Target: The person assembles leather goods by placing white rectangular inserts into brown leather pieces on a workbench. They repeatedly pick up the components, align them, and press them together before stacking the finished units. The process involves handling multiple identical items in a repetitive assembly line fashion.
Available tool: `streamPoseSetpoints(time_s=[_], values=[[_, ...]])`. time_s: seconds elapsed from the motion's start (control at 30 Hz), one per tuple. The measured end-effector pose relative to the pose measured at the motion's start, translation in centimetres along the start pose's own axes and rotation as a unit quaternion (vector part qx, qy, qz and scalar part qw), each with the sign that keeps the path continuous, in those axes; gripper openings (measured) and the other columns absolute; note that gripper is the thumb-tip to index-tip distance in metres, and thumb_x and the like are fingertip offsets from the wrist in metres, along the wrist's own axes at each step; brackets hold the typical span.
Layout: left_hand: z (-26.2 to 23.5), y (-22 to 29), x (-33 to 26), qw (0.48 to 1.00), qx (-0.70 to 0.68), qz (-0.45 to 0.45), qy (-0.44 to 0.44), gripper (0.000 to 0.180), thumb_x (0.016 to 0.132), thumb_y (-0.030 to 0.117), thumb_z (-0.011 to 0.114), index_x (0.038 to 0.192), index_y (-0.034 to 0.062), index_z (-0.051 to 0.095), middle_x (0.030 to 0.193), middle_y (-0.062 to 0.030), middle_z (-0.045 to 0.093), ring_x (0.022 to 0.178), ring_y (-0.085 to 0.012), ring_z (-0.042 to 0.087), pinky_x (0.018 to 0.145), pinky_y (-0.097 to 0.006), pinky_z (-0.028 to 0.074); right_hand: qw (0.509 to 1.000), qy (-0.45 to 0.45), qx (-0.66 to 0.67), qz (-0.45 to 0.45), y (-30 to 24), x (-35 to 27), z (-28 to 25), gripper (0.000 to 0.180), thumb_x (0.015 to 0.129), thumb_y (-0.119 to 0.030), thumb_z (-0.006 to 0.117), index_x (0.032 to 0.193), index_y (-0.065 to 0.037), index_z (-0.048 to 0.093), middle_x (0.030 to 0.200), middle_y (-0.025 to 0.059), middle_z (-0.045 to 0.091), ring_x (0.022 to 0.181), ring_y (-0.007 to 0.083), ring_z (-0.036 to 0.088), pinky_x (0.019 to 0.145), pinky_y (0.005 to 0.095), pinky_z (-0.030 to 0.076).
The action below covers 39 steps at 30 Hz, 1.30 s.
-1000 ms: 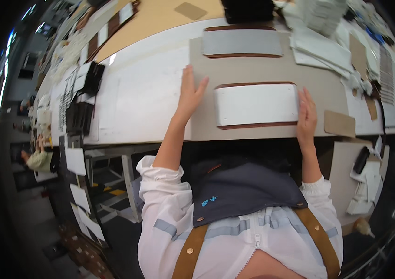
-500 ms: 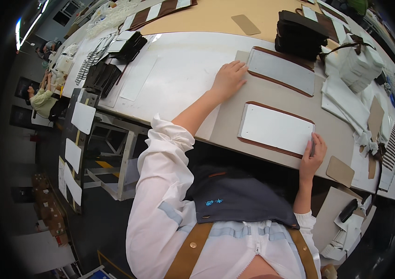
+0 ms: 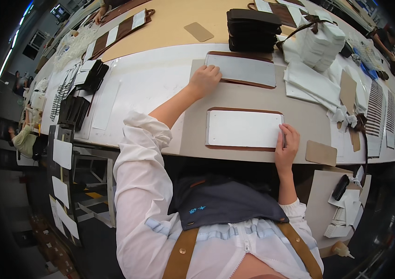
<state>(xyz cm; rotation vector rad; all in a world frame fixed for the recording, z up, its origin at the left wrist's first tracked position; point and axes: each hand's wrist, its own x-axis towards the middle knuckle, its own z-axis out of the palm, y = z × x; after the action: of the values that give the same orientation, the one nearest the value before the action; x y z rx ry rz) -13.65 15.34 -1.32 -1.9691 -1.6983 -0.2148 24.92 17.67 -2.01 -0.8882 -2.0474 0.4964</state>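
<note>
The left hand [image 3: 204, 80] is laid knuckles-up on the left end of the far panel [image 3: 241, 69], fingers curled loosely over its edge, pressing rather than grasping; the right hand [image 3: 286, 145] is set against the right end of the near panel [image 3: 245, 129], fingers extended along that short edge, nothing being clenched. Both panels are pale rectangles bordered in brown, lying flat on a grey board [image 3: 258, 97] at the front of the white worktable [image 3: 146, 79]; the far one is well apart from the near one. They are judged to be thin, light and fairly flexible, probably leather-backed, so creasing at a corner may be risked; a hold at the two short ends, or a flat palm for sliding, is judged safest. Whether the pale face is bonded to the brown layer cannot be told; the undersides are hidden; the right fingertips are partly concealed at the panel's edge; the dark stack [image 3: 253, 30] beyond is too indistinct to identify.
</note>
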Motion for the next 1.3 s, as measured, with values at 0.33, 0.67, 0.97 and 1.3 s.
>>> streamPoseSetpoints(time_s=[0.33,0.67,0.97,1.3], values=[[-6.3,1.8,2.5,0.971,-0.186,-0.099,0.114,0.016,0.089,0.003,0.066,0.103,0.0075,0.061,0.1,-0.0076,0.07,0.084,-0.0275,0.069,0.077,-0.038,0.056,1.0,0.007,-0.001,0.01,0.3,0.0,-0.1,0.04,0.093,-0.005,0.065,0.132,-0.002,0.059,0.134,0.0168,0.057,0.124,0.0358,0.053,0.107,0.0454,0.041],[-10.1,7.0,-5.6,0.961,-0.25,0.087,0.075,0.019,0.087,0.005,0.064,0.105,0.0109,0.063,0.106,-0.0026,0.072,0.101,-0.0214,0.07,0.085,-0.034,0.058,0.99,-0.047,-0.057,-0.123,-2.7,6.0,0.5,0.106,0.074,0.001,0.082,0.162,-0.019,0.026,0.166,0.0195,0.015,0.153,0.0419,0.019,0.122,0.0499,0.024],[-11.8,9.8,-9.7,0.967,-0.244,0.039,0.057,0.025,0.084,0.003,0.065,0.109,0.0092,0.07,0.12,-0.0042,0.072,0.106,-0.0209,0.071,0.082,-0.033,0.059,0.975,-0.071,-0.103,-0.183,-2.4,2.2,-0.1,0.024,0.077,0.001,0.074,0.096,-0.013,0.073,0.15,0.0072,0.052,0.148,0.0313,0.036,0.124,0.0521,0.021],[-11.6,14.8,-13.0,0.962,-0.255,-0.086,0.054,0.03,0.083,-0.002,0.064,0.109,0.0078,0.073,0.122,-0.0059,0.072,0.113,-0.0221,0.07,0.084,-0.034,0.058,0.974,-0.144,-0.074,-0.156,-1.5,-1.5,-0.8,0.039,0.084,0.011,0.056,0.116,-0.004,0.071,0.141,0.0111,0.062,0.137,0.0289,0.053,0.117,0.0496,0.038]])
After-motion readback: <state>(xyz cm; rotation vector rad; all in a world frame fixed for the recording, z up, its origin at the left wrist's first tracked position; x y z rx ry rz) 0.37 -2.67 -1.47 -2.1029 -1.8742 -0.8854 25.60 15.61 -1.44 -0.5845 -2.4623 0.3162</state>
